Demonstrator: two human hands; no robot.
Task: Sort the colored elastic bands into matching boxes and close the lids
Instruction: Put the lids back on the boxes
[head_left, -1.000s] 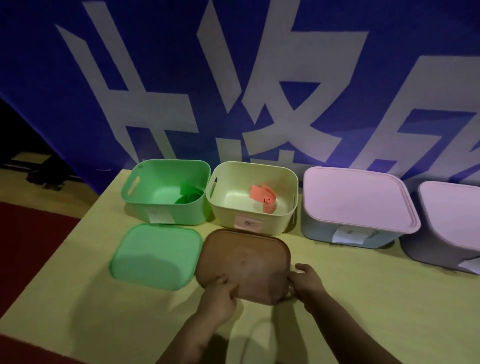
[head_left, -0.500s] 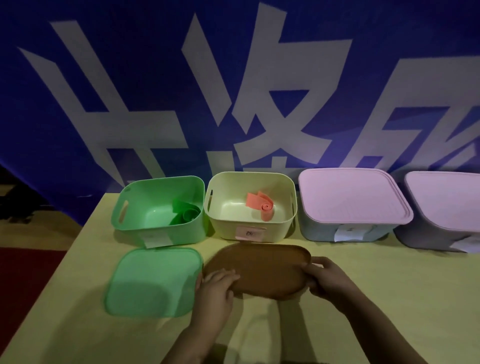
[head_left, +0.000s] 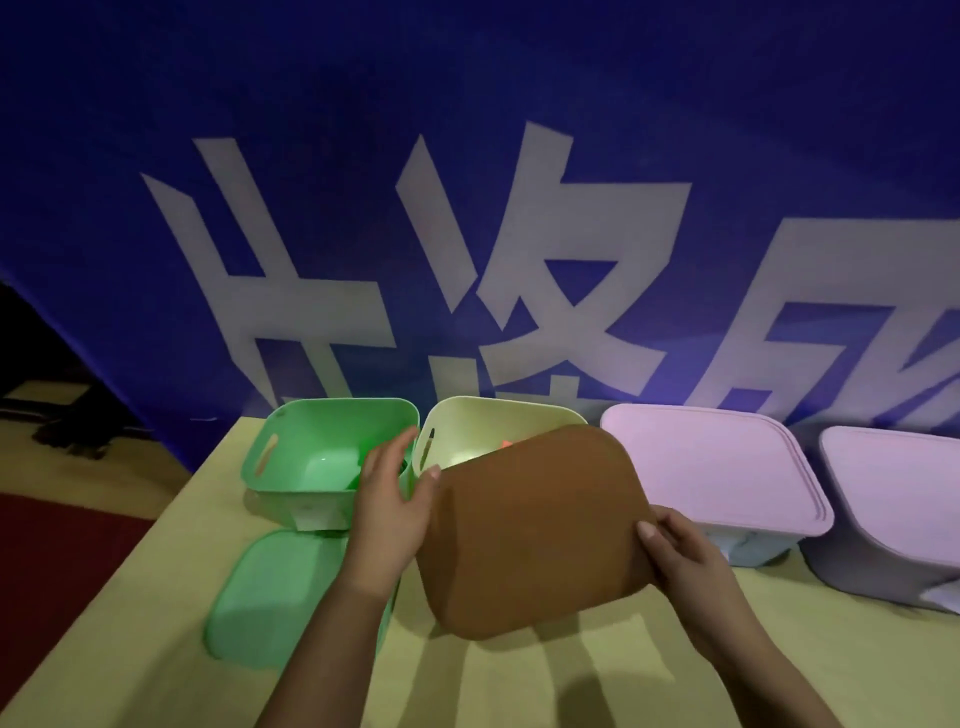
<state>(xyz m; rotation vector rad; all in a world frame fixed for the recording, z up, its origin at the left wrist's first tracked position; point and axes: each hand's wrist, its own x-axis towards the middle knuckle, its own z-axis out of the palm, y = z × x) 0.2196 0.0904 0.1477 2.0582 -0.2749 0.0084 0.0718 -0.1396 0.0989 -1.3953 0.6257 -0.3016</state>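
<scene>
Holding the brown lid (head_left: 535, 530) between them, both hands keep it tilted in the air in front of the cream box (head_left: 467, 426), its far edge raised over that box's front rim and its near edge lower, above the bench (head_left: 675, 670). The left hand (head_left: 392, 512) clasps the lid's left edge, thumb on the top face and fingers stretched up along the side. The right hand (head_left: 680, 551) grips the right edge, thumb on top and fingers curled under.

The cream box stands open, most of its inside hidden behind the lid; a small fleck of orange band (head_left: 506, 443) shows just above the lid's far edge. Touching the cream box on its left is the open green box (head_left: 317, 457); the left hand covers part of its interior, so I cannot tell what lies inside. In front of the green box, to the left of the cream box, the green lid (head_left: 275, 592) lies flat on the bench. Right of the cream box stands a grey box with a pink lid (head_left: 711, 473) shut on it, and further right a second box (head_left: 898, 509) with a closed pale lid. Behind the cream box hangs a blue banner (head_left: 467, 208) with large white characters.
</scene>
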